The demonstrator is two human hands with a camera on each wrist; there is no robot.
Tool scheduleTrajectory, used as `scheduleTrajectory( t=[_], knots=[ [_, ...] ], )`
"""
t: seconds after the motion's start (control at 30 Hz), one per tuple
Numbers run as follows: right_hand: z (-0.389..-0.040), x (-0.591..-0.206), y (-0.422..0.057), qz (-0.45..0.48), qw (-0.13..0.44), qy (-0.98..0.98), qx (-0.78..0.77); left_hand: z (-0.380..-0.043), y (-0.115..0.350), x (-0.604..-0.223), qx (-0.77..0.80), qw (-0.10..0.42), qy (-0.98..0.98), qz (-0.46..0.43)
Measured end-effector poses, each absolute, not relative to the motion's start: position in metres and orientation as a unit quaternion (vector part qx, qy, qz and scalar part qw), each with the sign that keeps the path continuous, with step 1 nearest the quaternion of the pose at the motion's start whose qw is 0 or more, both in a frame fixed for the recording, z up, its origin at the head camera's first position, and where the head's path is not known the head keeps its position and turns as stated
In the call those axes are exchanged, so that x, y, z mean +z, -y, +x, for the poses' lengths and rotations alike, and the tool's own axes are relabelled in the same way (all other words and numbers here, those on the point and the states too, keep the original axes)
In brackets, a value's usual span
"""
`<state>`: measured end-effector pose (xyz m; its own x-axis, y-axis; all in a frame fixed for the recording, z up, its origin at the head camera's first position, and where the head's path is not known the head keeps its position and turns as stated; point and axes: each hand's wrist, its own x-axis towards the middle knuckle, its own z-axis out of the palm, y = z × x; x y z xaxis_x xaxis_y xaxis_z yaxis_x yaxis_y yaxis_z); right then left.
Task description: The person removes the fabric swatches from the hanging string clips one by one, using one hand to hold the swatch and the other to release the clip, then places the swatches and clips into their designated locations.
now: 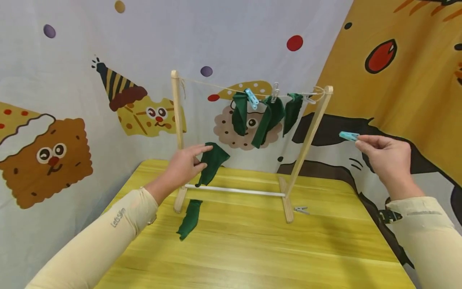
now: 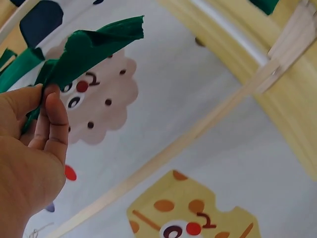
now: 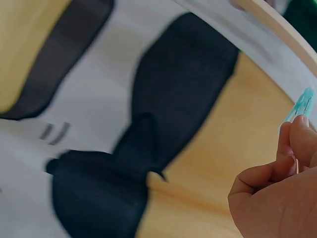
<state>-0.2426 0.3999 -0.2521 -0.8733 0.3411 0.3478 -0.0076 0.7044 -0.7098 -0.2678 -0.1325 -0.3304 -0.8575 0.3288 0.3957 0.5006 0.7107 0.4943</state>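
Observation:
My left hand (image 1: pixel 184 165) pinches a piece of dark green cloth (image 1: pixel 213 162) between thumb and fingers, just in front of the left post of a small wooden drying rack (image 1: pixel 178 112). In the left wrist view the green cloth (image 2: pixel 94 54) sticks out past the fingertips. Out to the right of the rack, my right hand (image 1: pixel 390 160) pinches a light blue clothespin (image 1: pixel 348 136) by one end. Several green cloths (image 1: pixel 268 122) hang from the rack's string, held by a blue clothespin (image 1: pixel 251 98) and clear ones (image 1: pixel 275 92).
Another green cloth strip (image 1: pixel 189 220) lies on the yellow wood-grain table (image 1: pixel 231 249), left of the middle. A grey clothespin (image 1: pixel 301 210) lies beside the rack's right foot. A white rod (image 1: pixel 234 190) joins the two feet. A printed curtain (image 1: pixel 151 44) hangs behind.

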Motion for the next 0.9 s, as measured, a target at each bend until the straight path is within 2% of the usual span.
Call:
scheduleTrajectory(
  t=[0.1, 0.3, 0.53, 0.67, 0.9],
  knots=[
    [-0.24, -0.279, -0.405, -0.096, 0.219, 0.903, 0.356, -0.263, 0.131, -0.342, -0.308, 0.119, 0.918, -0.221],
    [-0.231, -0.333, -0.413, -0.101, 0.152, 0.924, 0.335, -0.254, 0.129, -0.364, -0.319, 0.084, 0.92, -0.213],
    [-0.212, -0.396, -0.422, -0.079, 0.083, 0.932, 0.345, -0.247, 0.126, -0.389, -0.32, 0.062, 0.922, -0.209],
    [-0.205, -0.417, -0.423, -0.077, 0.065, 0.933, 0.345, -0.243, 0.122, -0.403, -0.332, 0.043, 0.921, -0.2],
    [-0.2, -0.432, -0.421, -0.089, 0.053, 0.933, 0.344, -0.229, 0.108, -0.42, -0.368, -0.003, 0.914, -0.17]
  ],
)
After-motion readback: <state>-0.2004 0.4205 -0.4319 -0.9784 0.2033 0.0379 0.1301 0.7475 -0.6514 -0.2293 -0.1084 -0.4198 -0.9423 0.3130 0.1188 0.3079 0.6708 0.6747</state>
